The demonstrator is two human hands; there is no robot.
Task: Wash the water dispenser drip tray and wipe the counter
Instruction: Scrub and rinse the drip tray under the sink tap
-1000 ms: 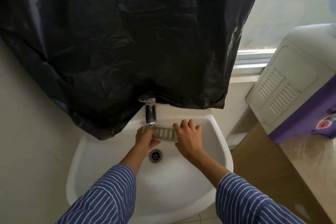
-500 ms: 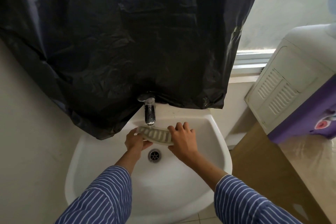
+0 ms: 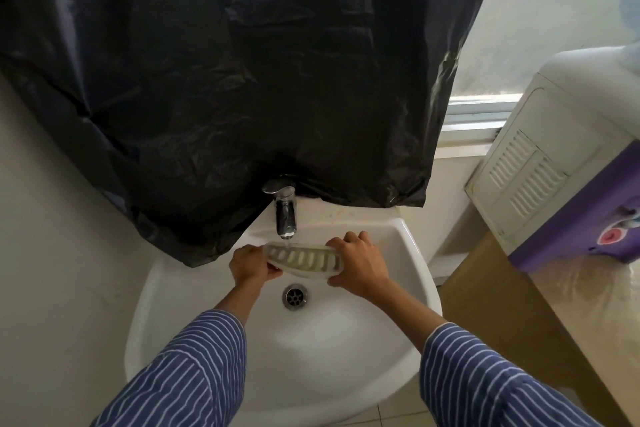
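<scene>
A pale slotted drip tray (image 3: 304,259) is held over the white sink (image 3: 388,354), right under the chrome tap (image 3: 285,215), and a thin stream of water falls on its left part. My left hand (image 3: 250,263) grips the tray's left end. My right hand (image 3: 362,262) grips its right end, fingers curled over the far edge. The tray's slotted face points up towards me. The white and purple water dispenser (image 3: 561,163) stands on the counter (image 3: 585,302) to the right.
A large black plastic sheet (image 3: 225,73) hangs over the wall behind the sink, down to the tap. The sink drain (image 3: 294,295) lies below the tray. A window sill (image 3: 474,128) is behind the dispenser. The counter's side panel (image 3: 491,305) stands close to the sink's right rim.
The tray has been shifted left and turned more face-up under the tap. My left hand slid out to the tray's left end, and more of the slotted face shows between my hands.
</scene>
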